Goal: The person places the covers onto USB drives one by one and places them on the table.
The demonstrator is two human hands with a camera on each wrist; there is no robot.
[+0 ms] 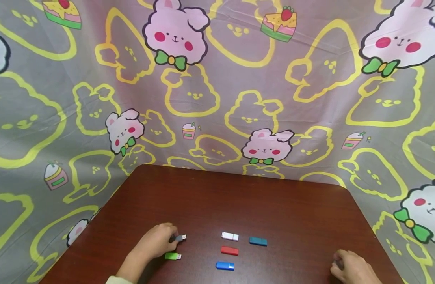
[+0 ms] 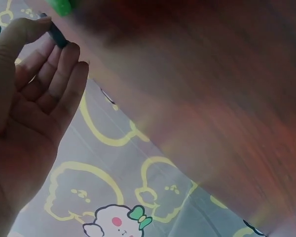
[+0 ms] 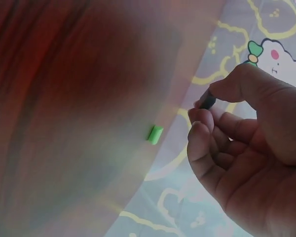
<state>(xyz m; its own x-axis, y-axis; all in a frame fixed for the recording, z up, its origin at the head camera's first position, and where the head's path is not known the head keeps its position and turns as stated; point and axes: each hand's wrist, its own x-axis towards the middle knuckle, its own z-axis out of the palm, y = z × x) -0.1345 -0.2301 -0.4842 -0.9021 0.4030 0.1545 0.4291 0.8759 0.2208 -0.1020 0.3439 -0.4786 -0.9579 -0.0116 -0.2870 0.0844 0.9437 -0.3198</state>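
My left hand (image 1: 160, 239) pinches a dark grey USB flash drive (image 1: 180, 238) between thumb and fingers, its metal plug bare and pointing right. In the left wrist view the drive (image 2: 57, 32) shows as a dark strip at the fingertips. Just below this hand on the table lies a green USB flash drive (image 1: 171, 256) with its plug bare. At the right, my right hand (image 1: 352, 266) pinches a small dark piece (image 3: 206, 100) that looks like a cap. A small green piece (image 3: 155, 134), like a cap, lies on the table near that hand in the right wrist view.
Mid-table lie a white USB drive (image 1: 229, 236), a red one (image 1: 229, 251), a blue one (image 1: 225, 266) and a teal one (image 1: 258, 241). The brown table (image 1: 238, 201) ends at a cartoon-printed cloth (image 1: 210, 126) behind and at the sides.
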